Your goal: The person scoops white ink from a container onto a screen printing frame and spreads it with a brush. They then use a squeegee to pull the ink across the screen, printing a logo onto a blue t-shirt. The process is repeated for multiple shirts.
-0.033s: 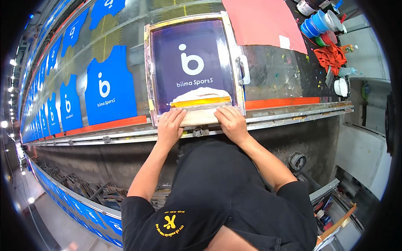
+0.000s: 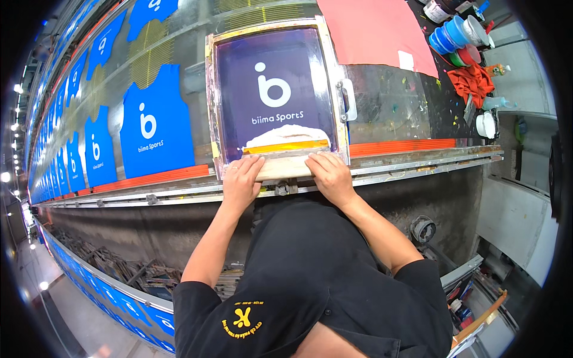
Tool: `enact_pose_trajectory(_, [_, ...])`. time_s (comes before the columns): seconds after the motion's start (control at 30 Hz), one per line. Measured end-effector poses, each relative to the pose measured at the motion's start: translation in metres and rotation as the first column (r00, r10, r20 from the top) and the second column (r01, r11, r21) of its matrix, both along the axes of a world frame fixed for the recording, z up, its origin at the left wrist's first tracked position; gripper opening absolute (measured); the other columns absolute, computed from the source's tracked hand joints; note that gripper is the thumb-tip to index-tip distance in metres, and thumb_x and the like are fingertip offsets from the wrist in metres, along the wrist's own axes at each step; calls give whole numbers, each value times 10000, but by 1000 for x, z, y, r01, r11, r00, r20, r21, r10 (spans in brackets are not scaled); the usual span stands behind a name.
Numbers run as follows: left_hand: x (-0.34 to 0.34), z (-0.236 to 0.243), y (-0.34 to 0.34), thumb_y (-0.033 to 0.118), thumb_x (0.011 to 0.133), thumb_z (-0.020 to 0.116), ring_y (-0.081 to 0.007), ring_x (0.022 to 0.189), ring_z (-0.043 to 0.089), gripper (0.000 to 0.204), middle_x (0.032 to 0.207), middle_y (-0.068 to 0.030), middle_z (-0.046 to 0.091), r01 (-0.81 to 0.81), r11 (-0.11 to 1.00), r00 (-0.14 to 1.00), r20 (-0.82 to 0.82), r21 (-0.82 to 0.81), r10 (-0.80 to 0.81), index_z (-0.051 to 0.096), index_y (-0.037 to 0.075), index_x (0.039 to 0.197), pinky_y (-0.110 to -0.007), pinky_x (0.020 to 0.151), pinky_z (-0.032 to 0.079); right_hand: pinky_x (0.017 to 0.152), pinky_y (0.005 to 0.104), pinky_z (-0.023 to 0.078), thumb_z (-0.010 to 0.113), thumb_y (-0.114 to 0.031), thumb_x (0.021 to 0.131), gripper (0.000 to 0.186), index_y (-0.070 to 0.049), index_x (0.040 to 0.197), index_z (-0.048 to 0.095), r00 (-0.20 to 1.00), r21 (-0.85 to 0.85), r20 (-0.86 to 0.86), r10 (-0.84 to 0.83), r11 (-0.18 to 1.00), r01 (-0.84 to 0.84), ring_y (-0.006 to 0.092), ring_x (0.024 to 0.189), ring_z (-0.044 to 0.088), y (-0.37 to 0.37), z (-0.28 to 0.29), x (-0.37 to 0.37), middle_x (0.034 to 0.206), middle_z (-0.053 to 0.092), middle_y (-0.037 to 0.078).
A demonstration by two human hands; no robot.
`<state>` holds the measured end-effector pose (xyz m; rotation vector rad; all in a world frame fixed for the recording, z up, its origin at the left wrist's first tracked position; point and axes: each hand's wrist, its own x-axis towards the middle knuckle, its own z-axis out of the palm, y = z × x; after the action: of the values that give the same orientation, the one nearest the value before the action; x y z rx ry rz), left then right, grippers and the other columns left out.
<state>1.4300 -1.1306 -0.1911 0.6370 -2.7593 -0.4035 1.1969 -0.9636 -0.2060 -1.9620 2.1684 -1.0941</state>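
A printing screen in a pale frame [image 2: 211,95] lies on the long table, its purple mesh [image 2: 239,71] showing a white logo, with a white handle [image 2: 349,98] at its right side. A squeegee with a wooden grip [image 2: 280,167] and orange blade [image 2: 286,144] rests across the screen's near end, behind a heap of white ink [image 2: 283,132]. My left hand [image 2: 242,182] holds the left end of the squeegee's grip, fingers over the top. My right hand [image 2: 328,179] holds its right end in the same way.
Printed blue shirt panels [image 2: 158,107] line the table leftward. A pink sheet [image 2: 373,33], stacked tubs [image 2: 453,36], a red cloth [image 2: 468,83] and a white container [image 2: 485,124] lie to the right. A metal rail [image 2: 418,164] edges the table above a dark trough [image 2: 447,203].
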Motion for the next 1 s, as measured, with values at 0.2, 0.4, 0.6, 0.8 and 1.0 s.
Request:
enact_pose_trajectory(0.2, [-32,5,-65,384,816,877,-328,839,758,305,829,-113,757,-28,972,971,237,232,-29,810,117,947,-464,787,571,777,496,573,832,-207,839,214,-121,1025,772,972,364,203,122,912,-191,366,908,736,-56,8,-55,912,766,119])
enact_pose_trajectory(0.4, [-84,31,-129,680,696,880,-382,860,769,601,867,-188,792,-208,836,791,590,508,-162,866,142,963,-474,833,610,818,393,572,898,-350,875,421,-92,1192,794,844,759,520,-131,523,-387,248,836,742,-125,22,-98,949,797,141])
enact_pose_trajectory(0.6, [-75,61,-135,571,767,898,-356,788,758,572,796,-131,781,-168,878,875,477,448,-76,819,38,959,-468,765,594,763,374,563,894,-262,874,341,-24,1089,779,896,624,443,21,710,-325,253,840,724,-116,62,-105,892,770,112])
enact_pose_trajectory(0.8, [-40,5,-82,64,711,814,-292,1012,718,437,1105,-76,789,-21,996,1000,21,92,19,780,107,1145,-436,902,520,805,428,589,787,-7,734,325,-71,1044,713,997,72,-28,78,995,-76,318,955,714,-77,22,-61,1001,739,83])
enact_pose_trajectory(1.0, [-9,-2,-35,122,697,835,-293,962,706,382,1031,-91,752,36,993,995,93,110,-46,743,97,1067,-431,901,506,841,444,584,826,-44,742,352,-77,1077,719,991,191,110,71,977,-91,332,991,714,-25,9,-25,1010,740,95])
